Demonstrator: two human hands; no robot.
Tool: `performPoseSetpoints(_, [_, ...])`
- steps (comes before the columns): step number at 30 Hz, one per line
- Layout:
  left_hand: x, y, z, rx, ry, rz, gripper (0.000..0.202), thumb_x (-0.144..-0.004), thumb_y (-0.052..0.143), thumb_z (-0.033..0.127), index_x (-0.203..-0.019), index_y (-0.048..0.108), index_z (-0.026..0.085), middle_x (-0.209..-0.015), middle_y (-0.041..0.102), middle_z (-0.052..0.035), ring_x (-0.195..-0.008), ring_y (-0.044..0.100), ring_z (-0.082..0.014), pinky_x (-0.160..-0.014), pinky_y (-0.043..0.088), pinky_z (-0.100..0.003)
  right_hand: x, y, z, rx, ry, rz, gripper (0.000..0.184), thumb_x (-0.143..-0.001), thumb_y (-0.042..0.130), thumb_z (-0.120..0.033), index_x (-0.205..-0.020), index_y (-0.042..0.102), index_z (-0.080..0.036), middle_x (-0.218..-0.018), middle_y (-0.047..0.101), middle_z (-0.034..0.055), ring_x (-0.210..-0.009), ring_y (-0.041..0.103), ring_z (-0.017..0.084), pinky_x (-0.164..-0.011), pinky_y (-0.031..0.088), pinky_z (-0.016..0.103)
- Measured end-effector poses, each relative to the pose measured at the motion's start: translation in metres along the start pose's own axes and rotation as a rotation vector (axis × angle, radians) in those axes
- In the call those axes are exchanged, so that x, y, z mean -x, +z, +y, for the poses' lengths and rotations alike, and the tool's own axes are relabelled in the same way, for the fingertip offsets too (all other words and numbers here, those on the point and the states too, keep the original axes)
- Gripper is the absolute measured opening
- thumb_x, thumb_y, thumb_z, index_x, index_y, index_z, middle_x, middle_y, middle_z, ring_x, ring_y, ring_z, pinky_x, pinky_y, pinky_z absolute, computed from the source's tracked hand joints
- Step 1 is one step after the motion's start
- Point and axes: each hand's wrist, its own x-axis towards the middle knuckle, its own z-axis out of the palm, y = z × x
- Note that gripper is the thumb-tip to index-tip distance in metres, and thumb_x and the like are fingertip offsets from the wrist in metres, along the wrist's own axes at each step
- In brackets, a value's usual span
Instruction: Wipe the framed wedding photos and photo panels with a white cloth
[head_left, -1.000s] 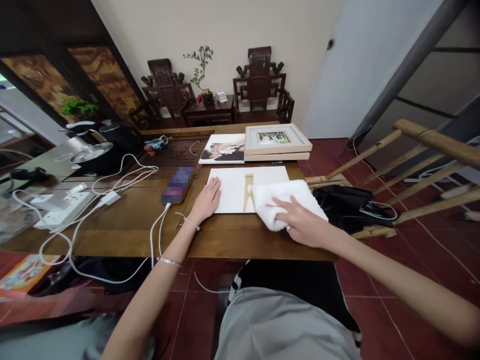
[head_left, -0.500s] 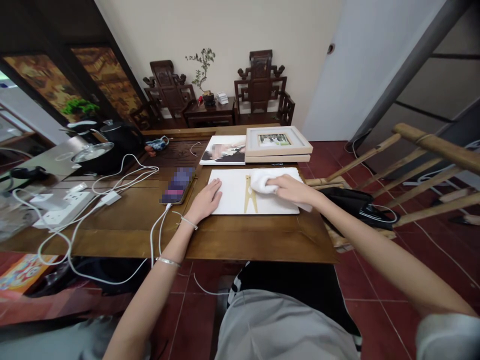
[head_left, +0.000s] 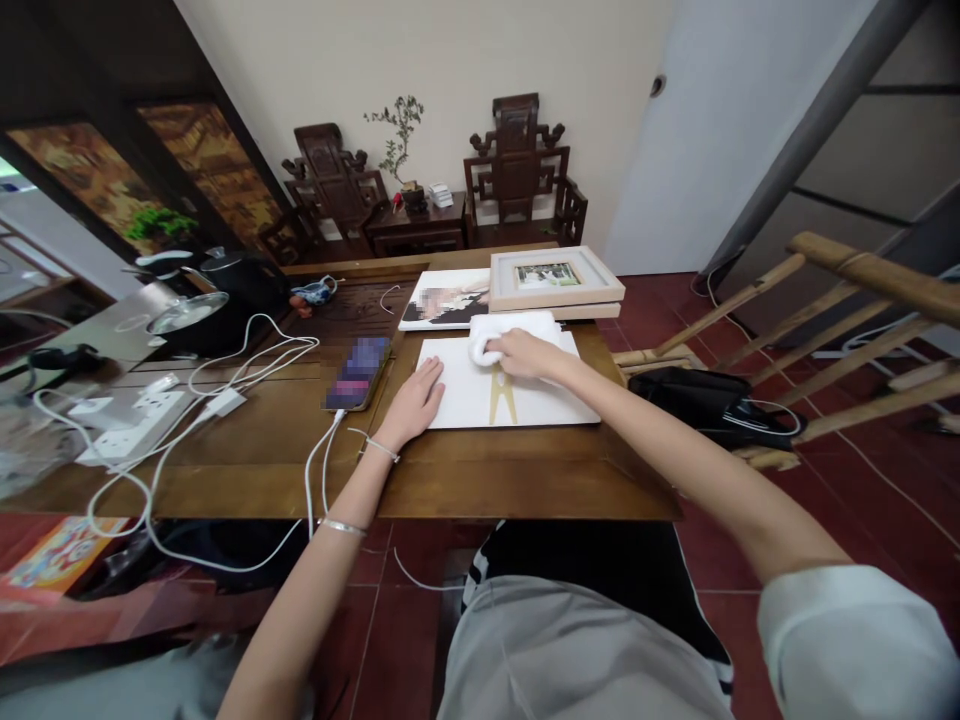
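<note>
A white board point(head_left: 540, 400) with a tan wooden stand piece point(head_left: 498, 396) on it lies flat on the wooden table point(head_left: 480, 475). My left hand point(head_left: 411, 400) rests open and flat on the board's left edge. My right hand point(head_left: 523, 353) presses a bunched white cloth point(head_left: 499, 335) against the board's far edge, fingers closed over it.
Stacked light wooden picture frames point(head_left: 553, 282) and a photo print point(head_left: 444, 300) lie just beyond the board. A phone point(head_left: 358, 372) on a white cable, power strips point(head_left: 120, 425) and cookware point(head_left: 184, 312) fill the left. A bamboo chair point(head_left: 840, 340) with a black bag point(head_left: 709, 410) stands on the right.
My right hand has carried the cloth from the board's near right corner up and left to its far edge. My left hand has stayed in place.
</note>
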Motion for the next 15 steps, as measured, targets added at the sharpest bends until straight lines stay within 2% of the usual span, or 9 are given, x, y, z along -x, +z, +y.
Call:
performPoseSetpoints(3, [0.0, 0.002, 0.0, 0.0, -0.002, 0.004, 0.052, -0.098, 0.036, 0.034, -0.143, 0.049, 0.013, -0.154, 0.044, -0.0134, -0.147, 0.036, -0.0256, -0.122, 0.028, -0.048, 0.026, 0.017, -0.02, 0.138, -0.03, 0.02, 0.049, -0.079, 0.043, -0.002, -0.122, 0.064, -0.015, -0.145, 0.052, 0.0196, -0.138, 0.04, 0.038, -0.104, 0.036, 0.062])
performPoseSetpoints(6, [0.0, 0.003, 0.0, 0.002, -0.003, 0.009, 0.053, -0.098, 0.036, 0.035, -0.142, 0.05, 0.01, -0.154, 0.044, -0.0154, -0.147, 0.036, -0.0267, -0.122, 0.027, -0.047, 0.056, 0.029, -0.045, 0.198, -0.08, -0.012, 0.051, -0.08, 0.044, -0.001, -0.126, 0.063, -0.013, -0.159, 0.035, 0.0181, -0.148, 0.021, 0.042, -0.107, 0.027, 0.074])
performPoseSetpoints(11, [-0.001, 0.003, 0.002, 0.006, -0.005, 0.009, 0.054, -0.098, 0.035, 0.036, -0.142, 0.05, 0.008, -0.153, 0.044, -0.0171, -0.147, 0.036, -0.0273, -0.123, 0.027, -0.046, 0.102, 0.037, -0.083, 0.188, -0.158, -0.086, 0.05, -0.08, 0.048, -0.004, -0.127, 0.064, -0.013, -0.16, 0.032, 0.0191, -0.148, 0.017, 0.045, -0.109, 0.022, 0.076])
performPoseSetpoints(15, [-0.001, 0.003, 0.002, 0.0, 0.002, 0.009, 0.055, -0.098, 0.034, 0.035, -0.141, 0.05, 0.006, -0.153, 0.045, -0.0187, -0.146, 0.036, -0.0275, -0.123, 0.026, -0.045, 0.12, 0.035, -0.098, 0.174, -0.225, -0.085, 0.044, -0.082, 0.051, -0.01, -0.121, 0.068, -0.016, -0.158, 0.037, 0.0177, -0.147, 0.022, 0.045, -0.109, 0.024, 0.075])
